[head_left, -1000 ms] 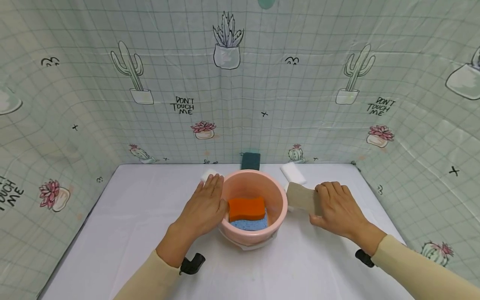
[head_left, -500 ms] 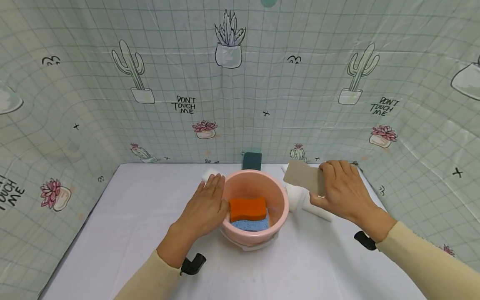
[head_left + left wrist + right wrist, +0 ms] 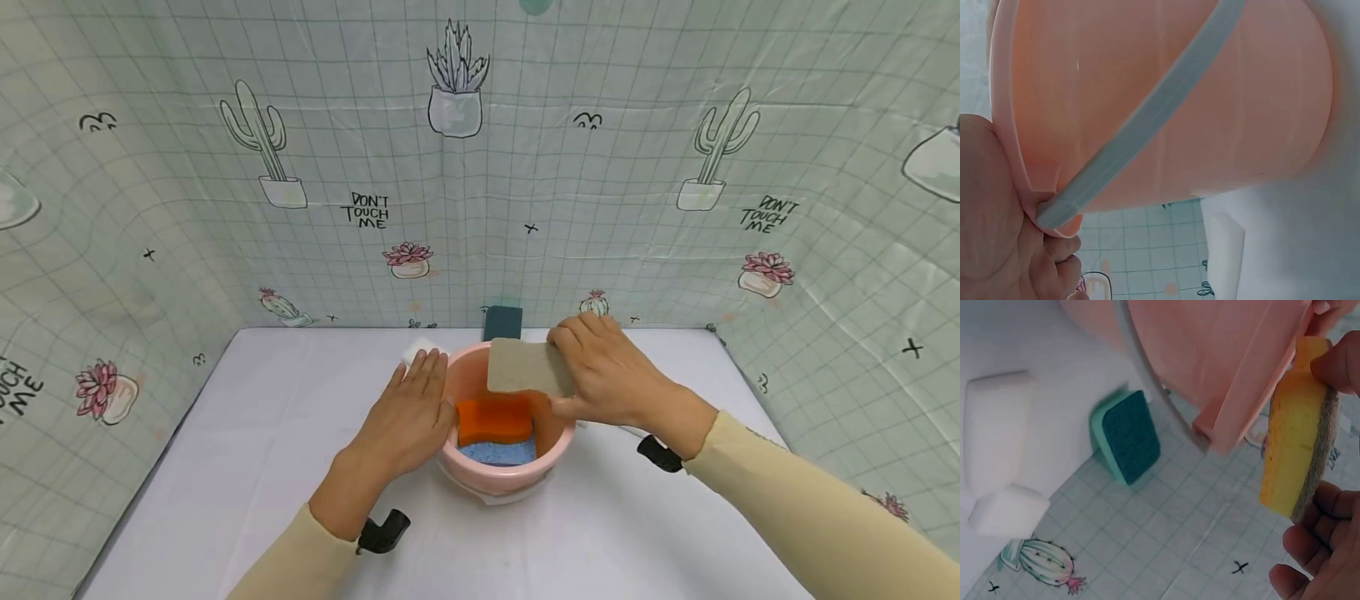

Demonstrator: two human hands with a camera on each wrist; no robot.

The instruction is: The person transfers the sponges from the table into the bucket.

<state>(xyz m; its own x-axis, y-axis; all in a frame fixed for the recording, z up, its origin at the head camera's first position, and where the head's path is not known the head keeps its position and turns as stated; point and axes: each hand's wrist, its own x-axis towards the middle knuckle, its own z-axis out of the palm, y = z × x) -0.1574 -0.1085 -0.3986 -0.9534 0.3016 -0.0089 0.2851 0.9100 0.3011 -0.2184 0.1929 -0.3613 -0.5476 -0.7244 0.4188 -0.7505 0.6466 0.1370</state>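
Note:
A pink bucket (image 3: 504, 478) with a grey handle (image 3: 1147, 119) stands upright on the table. Inside lie an orange sponge (image 3: 495, 422) and, below it, a blue sponge (image 3: 501, 454). My left hand (image 3: 401, 421) rests against the bucket's left rim, fingers straight and together. Over the right part of the bucket's opening, my right hand (image 3: 611, 371) grips a scouring sponge (image 3: 525, 367) between thumb and fingers. Its flat grey-beige scouring side faces up in the head view; the right wrist view shows its yellow foam (image 3: 1294, 434).
Behind the bucket, a green sponge (image 3: 1129, 437) with a dark scouring face stands on edge. White blocks (image 3: 1000, 434) lie on the table near it, and another white piece (image 3: 422, 345) sits beyond my left fingertips. A cactus-printed cloth (image 3: 480, 233) hangs behind and at both sides.
My right hand has lifted the scouring sponge from the table right of the bucket and carried it leftward over the opening. The left hand and bucket have stayed in place.

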